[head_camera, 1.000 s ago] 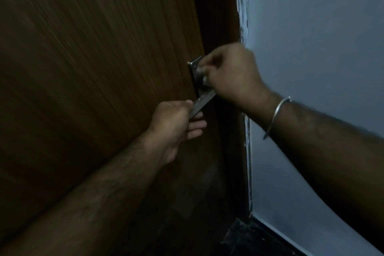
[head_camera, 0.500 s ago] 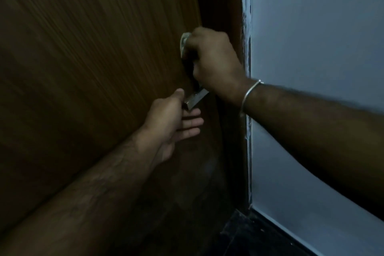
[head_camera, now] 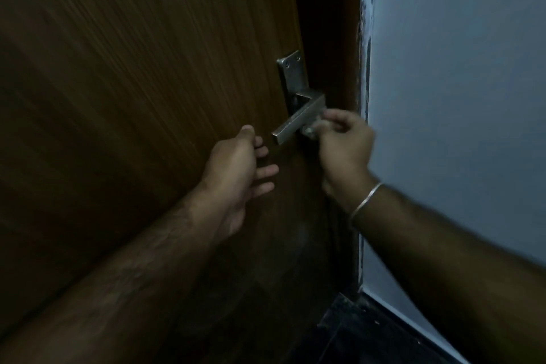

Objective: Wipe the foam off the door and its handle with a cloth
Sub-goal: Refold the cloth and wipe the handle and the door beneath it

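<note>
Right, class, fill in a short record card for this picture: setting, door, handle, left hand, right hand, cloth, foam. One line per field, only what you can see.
setting: dim doorway, grey wall on the right
door: brown wood-grain door
handle: metal lever handle on a screwed backplate
left hand: left hand open, fingers spread, just below the lever's free end, not gripping it
right hand: right hand closed on a small cloth, bangle on the wrist
cloth: cloth bunched, pressed under the lever
foam: too dark to tell

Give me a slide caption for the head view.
Right hand presses cloth under door handle; left hand open.
</note>
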